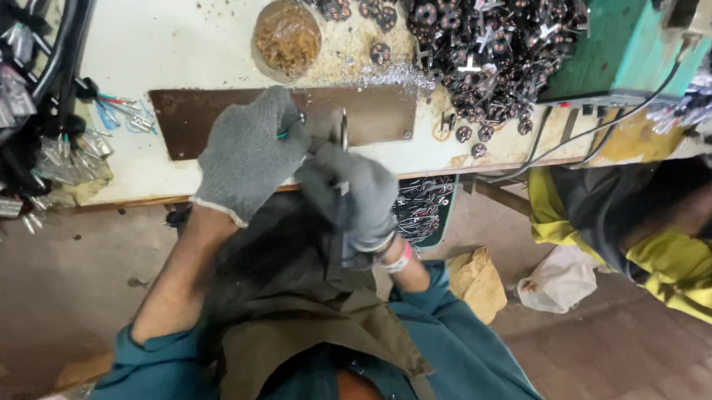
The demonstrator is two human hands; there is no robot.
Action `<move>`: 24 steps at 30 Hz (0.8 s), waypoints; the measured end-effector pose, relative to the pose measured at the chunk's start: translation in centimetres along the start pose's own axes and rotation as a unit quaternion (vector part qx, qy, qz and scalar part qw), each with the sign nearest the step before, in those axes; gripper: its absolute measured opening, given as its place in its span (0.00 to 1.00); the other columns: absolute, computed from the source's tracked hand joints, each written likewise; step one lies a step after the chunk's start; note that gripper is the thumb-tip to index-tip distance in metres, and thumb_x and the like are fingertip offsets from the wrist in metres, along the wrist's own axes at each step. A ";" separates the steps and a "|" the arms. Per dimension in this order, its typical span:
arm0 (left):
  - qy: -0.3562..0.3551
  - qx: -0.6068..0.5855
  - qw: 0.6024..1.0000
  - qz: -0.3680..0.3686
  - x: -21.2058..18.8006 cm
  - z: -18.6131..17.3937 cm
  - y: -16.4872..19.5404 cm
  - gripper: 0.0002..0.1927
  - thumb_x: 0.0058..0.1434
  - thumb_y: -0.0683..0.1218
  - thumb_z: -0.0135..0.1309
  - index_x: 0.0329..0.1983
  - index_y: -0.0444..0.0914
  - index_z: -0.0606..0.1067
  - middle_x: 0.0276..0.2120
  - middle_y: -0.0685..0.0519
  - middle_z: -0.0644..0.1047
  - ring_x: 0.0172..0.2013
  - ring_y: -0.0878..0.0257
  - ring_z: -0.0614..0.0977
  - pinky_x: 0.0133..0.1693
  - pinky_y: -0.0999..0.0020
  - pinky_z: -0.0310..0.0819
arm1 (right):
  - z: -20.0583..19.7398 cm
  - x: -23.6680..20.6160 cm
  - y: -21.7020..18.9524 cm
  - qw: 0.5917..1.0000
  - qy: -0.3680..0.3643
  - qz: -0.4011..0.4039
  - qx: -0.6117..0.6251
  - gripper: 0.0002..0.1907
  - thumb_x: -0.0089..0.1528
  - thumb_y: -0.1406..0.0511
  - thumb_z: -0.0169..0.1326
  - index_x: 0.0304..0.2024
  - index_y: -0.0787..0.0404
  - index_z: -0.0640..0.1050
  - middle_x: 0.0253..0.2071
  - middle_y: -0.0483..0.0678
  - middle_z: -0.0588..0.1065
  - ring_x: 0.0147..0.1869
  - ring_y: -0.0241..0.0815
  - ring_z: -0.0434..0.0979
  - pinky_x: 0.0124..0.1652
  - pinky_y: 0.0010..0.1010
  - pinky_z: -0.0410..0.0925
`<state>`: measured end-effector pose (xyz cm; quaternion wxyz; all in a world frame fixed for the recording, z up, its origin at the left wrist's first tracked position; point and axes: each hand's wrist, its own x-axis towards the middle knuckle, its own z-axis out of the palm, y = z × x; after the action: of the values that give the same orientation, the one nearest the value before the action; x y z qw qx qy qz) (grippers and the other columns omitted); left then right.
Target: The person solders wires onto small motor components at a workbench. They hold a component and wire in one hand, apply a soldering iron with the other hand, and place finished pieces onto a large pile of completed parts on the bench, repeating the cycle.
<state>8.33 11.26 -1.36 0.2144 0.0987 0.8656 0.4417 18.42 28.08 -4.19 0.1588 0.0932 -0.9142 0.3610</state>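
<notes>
Both my hands wear grey knit gloves. My left hand (246, 153) is closed over a small part with a green wire showing at its fingers, just above the brown metal plate (182, 120) on the bench edge. My right hand (354, 196) grips a thin metal tool (343, 129) that points up toward the plate. The two hands touch each other at the bench's front edge. What sits between the fingers is mostly hidden.
A big heap of small copper-wound coil parts (486, 35) fills the bench's far right. A round dish of brownish bits (286, 36) stands behind the plate. Black wire harnesses (12, 106) hang at left. A green machine (634, 26) and a person in yellow (664, 247) are at right.
</notes>
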 end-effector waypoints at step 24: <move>0.124 -0.137 0.982 -0.028 -4.7 0.8 1.2 0.18 0.62 0.48 0.62 0.48 0.34 0.71 0.44 0.42 0.76 0.39 0.48 0.82 0.40 0.55 0.77 | 2.2 -1.8 -1.7 0.951 0.135 0.246 0.130 0.26 0.55 0.72 0.70 0.51 0.61 0.72 0.49 0.47 0.74 0.49 0.39 0.77 0.52 0.31 0.73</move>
<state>12.87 10.90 0.54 0.1289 -0.0115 0.8190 0.5589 20.10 25.40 -5.30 0.1737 -0.1648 -0.8240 0.5134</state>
